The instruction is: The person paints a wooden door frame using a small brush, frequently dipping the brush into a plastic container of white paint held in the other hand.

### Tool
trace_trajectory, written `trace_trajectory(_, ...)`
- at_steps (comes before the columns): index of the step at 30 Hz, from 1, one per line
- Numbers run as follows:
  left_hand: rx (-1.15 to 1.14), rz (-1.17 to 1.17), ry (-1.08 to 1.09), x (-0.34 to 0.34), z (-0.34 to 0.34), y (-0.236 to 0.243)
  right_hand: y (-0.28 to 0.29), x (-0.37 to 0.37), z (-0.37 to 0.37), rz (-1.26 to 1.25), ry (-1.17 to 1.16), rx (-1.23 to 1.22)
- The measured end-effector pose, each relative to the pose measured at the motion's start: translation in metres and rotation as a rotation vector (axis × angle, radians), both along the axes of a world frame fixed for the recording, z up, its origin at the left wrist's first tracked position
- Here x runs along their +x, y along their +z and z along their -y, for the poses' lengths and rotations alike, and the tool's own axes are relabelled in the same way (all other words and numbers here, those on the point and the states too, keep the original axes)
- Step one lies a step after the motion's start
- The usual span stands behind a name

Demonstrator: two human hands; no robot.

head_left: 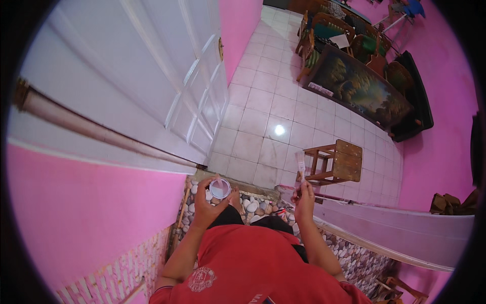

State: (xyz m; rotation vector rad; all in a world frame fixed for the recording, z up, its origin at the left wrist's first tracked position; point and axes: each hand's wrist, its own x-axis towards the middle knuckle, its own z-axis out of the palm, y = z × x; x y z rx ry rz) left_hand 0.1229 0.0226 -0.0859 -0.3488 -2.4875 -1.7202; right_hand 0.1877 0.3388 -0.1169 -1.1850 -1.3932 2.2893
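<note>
My left hand [206, 207] grips a small clear round container [219, 190] with something pale inside, too small to make out. My right hand [304, 198] holds a paintbrush [301, 167] upright by its handle, its pale bristles pointing away from me. Beyond the brush a worn wooden stool [347, 157] stands on white floor tiles. At my left is a white panelled door [142, 66] in a pink wall [86, 207]. Under me is pebble-patterned flooring [251, 206], partly hidden by my body and feet.
A large dark painted panel [354, 88] leans against piled wooden chairs [324, 31] along the right pink wall [445, 71]. A low pink ledge [385, 228] runs to my right, with brown crumpled material [450, 202] on it. A doorway threshold [238, 185] crosses ahead of my feet.
</note>
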Motion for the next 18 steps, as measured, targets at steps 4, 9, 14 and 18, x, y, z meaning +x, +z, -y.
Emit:
trace_trajectory(4, -0.075, 0.050, -0.015, -0.060, 0.021, 0.001, -0.016, -0.048, -0.002, -0.043, -0.098, 0.016)
trace_trajectory(9, -0.026, 0.034, -0.022, -0.121, 0.020, -0.009, -0.048, -0.080, -0.024, -0.032, -0.116, 0.082)
trace_trajectory(14, 0.046, 0.026, -0.002, -0.170, 0.005, -0.035, -0.089, -0.119, -0.052, -0.006, -0.240, 0.126)
trace_trajectory(18, -0.026, -0.039, 0.011, -0.217, -0.011, -0.066, -0.128, -0.170, -0.082, 0.032, -0.216, 0.182)
